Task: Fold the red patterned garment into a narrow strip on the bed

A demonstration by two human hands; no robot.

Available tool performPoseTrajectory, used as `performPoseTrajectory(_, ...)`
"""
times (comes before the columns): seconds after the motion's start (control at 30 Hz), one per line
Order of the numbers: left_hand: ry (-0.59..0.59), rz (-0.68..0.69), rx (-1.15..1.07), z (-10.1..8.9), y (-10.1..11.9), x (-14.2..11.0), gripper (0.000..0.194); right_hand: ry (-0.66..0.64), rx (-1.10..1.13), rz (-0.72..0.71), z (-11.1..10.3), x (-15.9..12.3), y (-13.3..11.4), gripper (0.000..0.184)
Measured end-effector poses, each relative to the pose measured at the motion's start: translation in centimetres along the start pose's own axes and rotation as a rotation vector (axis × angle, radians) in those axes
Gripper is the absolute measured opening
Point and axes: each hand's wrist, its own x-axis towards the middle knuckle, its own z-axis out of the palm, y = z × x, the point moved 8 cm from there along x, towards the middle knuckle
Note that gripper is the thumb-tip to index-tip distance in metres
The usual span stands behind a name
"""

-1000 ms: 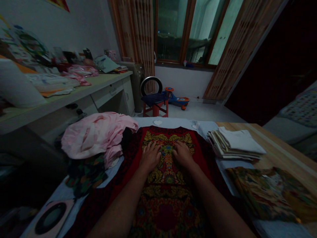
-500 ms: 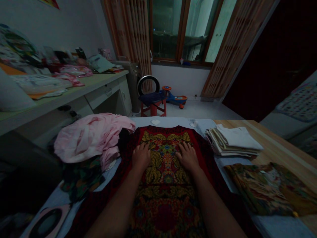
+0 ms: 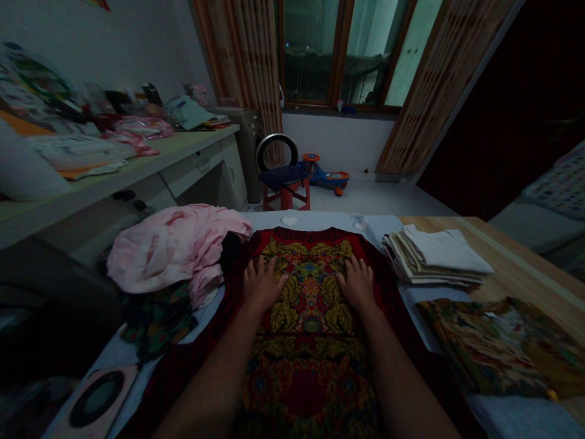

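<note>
A red cloth with a gold and multicolour floral pattern (image 3: 311,292) lies spread flat on the table in front of me. My left hand (image 3: 261,284) rests palm down on its left part, fingers stretched out. My right hand (image 3: 358,282) lies flat on its right part, fingers also spread. Neither hand holds anything. The cloth's upper edge reaches a pale sheet (image 3: 320,221) that covers the table.
A crumpled pink garment (image 3: 173,247) sits left of the cloth, over a dark patterned fabric (image 3: 158,320). A stack of folded pale cloths (image 3: 436,259) and a floral fabric (image 3: 498,344) lie on the right. Beyond stand a red stool (image 3: 284,186), a toy car (image 3: 326,177) and a cluttered desk (image 3: 137,164).
Both hands have slid apart over the red cloth, the left one leftward and the right one rightward, staying flat on it.
</note>
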Motion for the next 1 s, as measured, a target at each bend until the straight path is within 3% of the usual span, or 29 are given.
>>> performPoseTrajectory(0.13,0.023,0.017,0.014,-0.2,0.2,-0.2,0.068,-0.002,0.107,-0.283,-0.5,-1.3,-4.3,0.045)
performPoseTrajectory(0.2,0.029,0.028,0.014,-0.2,0.3,-0.2,0.068,-0.052,0.125,-0.346,0.0,-1.8,-5.4,0.045)
performPoseTrajectory(0.5,0.010,0.009,0.000,0.0,0.1,-0.2,0.070,-0.126,0.006,-0.059,0.7,-0.3,-1.5,0.062)
performPoseTrajectory(0.63,0.069,0.164,-0.041,-0.5,1.9,0.0,0.052,-0.122,0.040,-0.174,0.4,0.2,-4.0,0.051)
performPoseTrajectory(0.8,0.005,0.408,-0.138,0.2,5.4,0.9,0.046,-0.165,0.106,-0.374,1.4,0.6,-8.3,0.048)
performPoseTrajectory(1.0,0.068,0.391,-0.124,-0.4,6.8,2.0,0.043,-0.120,0.085,-0.326,1.7,2.6,-7.1,0.048)
